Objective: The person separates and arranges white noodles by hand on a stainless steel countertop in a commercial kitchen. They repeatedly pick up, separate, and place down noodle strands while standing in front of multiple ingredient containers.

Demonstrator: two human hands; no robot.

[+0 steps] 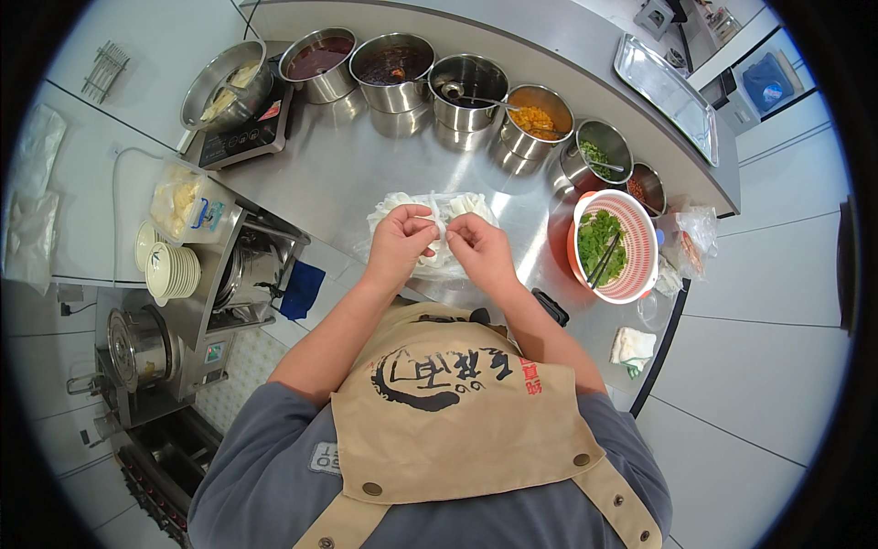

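Observation:
My left hand (pixel 401 246) and my right hand (pixel 483 250) are close together over the steel counter, thumbs and fingers pinched. Between the fingertips runs a thin white strip (pixel 437 214); whether it is a noodle or part of the bag is hard to tell. Right below lie white noodle-like strips (pixel 473 204) in a clear plastic bag (pixel 446 269), spread flat on the counter. My hands cover the middle of the bag.
Along the counter's back stand steel pots of sauces and toppings, including a dark-sauce pot (pixel 394 65). An induction cooker (pixel 250 130) carries a steel pan (pixel 257 86). On the right are a colander (pixel 641 250) with greens and a folded cloth (pixel 632 348); stacked bowls (pixel 175 271) are left.

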